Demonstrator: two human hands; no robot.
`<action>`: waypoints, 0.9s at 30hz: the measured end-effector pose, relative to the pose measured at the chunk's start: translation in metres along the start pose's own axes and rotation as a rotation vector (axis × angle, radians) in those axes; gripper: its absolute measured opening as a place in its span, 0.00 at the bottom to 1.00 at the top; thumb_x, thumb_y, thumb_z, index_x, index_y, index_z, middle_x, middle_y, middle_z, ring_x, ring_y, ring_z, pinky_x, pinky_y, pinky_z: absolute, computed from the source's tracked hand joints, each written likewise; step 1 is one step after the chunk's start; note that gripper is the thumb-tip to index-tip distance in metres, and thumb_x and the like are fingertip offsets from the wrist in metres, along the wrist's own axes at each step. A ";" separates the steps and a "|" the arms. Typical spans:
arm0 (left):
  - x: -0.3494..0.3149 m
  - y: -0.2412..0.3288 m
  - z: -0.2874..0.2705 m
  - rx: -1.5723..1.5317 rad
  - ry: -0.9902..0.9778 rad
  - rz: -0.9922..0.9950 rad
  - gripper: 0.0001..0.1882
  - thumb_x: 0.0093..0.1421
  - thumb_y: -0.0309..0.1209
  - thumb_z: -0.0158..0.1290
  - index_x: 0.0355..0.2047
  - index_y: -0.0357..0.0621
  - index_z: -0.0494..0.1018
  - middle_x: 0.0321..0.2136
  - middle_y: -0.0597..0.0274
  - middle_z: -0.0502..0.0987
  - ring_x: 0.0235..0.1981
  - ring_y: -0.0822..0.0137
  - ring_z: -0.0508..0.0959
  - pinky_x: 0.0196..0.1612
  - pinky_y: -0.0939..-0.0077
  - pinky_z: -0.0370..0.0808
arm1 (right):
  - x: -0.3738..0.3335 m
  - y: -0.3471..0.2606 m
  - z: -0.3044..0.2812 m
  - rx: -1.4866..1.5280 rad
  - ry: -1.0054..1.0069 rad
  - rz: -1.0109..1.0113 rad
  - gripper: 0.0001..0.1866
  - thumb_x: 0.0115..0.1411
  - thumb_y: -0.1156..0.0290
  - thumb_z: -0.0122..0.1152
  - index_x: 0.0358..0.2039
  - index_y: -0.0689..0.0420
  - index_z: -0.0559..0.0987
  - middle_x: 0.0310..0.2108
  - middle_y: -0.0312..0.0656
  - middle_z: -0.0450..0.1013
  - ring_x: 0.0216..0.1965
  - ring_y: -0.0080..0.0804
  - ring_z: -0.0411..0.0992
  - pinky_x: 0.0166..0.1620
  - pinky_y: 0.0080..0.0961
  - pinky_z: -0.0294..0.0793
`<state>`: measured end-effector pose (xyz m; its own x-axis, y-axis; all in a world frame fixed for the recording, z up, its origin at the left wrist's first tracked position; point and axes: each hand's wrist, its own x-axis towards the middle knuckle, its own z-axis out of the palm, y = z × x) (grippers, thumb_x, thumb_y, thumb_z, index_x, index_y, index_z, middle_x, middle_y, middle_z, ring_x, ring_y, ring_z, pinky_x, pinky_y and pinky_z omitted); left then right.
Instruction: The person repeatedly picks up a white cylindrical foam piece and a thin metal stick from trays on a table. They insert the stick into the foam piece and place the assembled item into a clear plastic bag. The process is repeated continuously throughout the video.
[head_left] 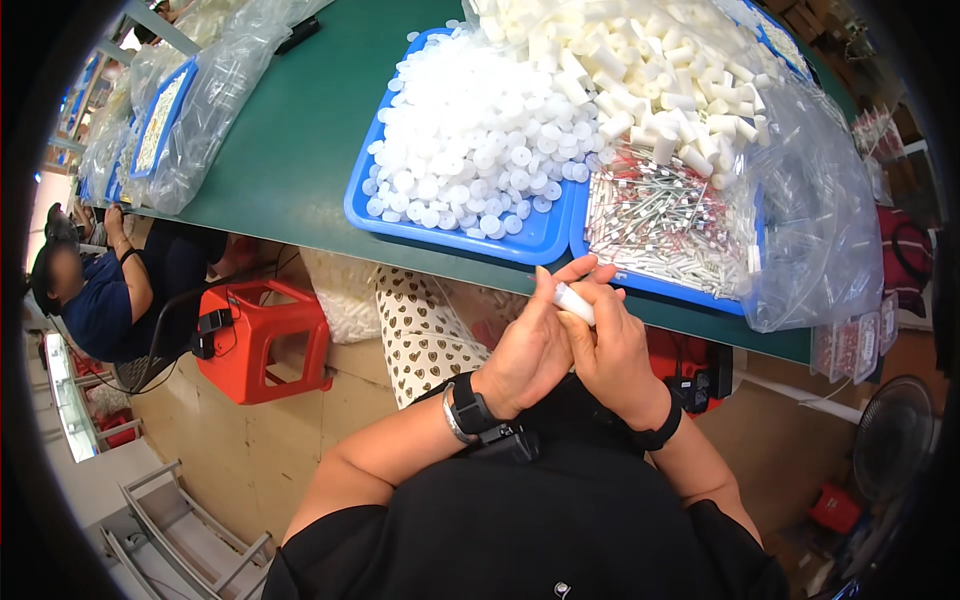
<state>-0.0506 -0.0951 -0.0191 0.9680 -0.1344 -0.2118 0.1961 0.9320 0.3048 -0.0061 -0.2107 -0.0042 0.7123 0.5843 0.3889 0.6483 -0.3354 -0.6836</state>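
Observation:
Above my lap, just off the table's near edge, both hands meet around a short white cylinder (574,305). My right hand (615,345) pinches it between thumb and fingers. My left hand (528,352) is turned palm up beside it, its thumb raised at the cylinder's far end and its fingers curled behind. Whatever the left fingertips hold is too small or hidden to make out. Just beyond the hands, a blue tray (500,248) is heaped with translucent white discs (470,140). To its right, another blue tray (668,287) holds small metal pins with white and red parts (665,215).
Cream foam-like tubes (640,75) are piled at the back right, with a clear plastic bag (815,210) draped alongside. The green table (290,140) ends just before my hands. A red stool (265,340) and a seated person (115,285) are on the left; a fan (895,435) stands at right.

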 end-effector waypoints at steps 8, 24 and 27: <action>-0.003 0.012 -0.003 0.206 0.022 -0.049 0.32 0.73 0.52 0.31 0.68 0.44 0.53 0.65 0.61 0.61 0.66 0.58 0.62 0.66 0.58 0.61 | -0.005 0.007 0.000 0.016 0.018 -0.051 0.14 0.59 0.78 0.61 0.45 0.63 0.71 0.36 0.49 0.75 0.33 0.49 0.76 0.33 0.36 0.77; -0.019 0.014 -0.015 0.311 0.075 -0.134 0.33 0.73 0.53 0.28 0.67 0.43 0.54 0.66 0.57 0.59 0.62 0.62 0.65 0.62 0.62 0.65 | -0.011 0.004 0.001 0.466 -0.307 0.398 0.08 0.68 0.69 0.53 0.42 0.60 0.72 0.31 0.42 0.74 0.26 0.33 0.74 0.29 0.28 0.72; -0.024 0.009 -0.019 0.394 0.071 -0.071 0.32 0.73 0.53 0.28 0.67 0.43 0.53 0.67 0.55 0.59 0.62 0.62 0.65 0.63 0.62 0.65 | -0.016 0.004 0.009 0.818 -0.339 0.586 0.08 0.70 0.67 0.50 0.43 0.58 0.71 0.26 0.31 0.67 0.20 0.12 0.59 0.23 0.13 0.58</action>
<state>-0.0756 -0.0770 -0.0290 0.9393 -0.1576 -0.3048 0.3207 0.7189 0.6167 -0.0168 -0.2151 -0.0186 0.6607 0.7104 -0.2424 -0.2402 -0.1058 -0.9649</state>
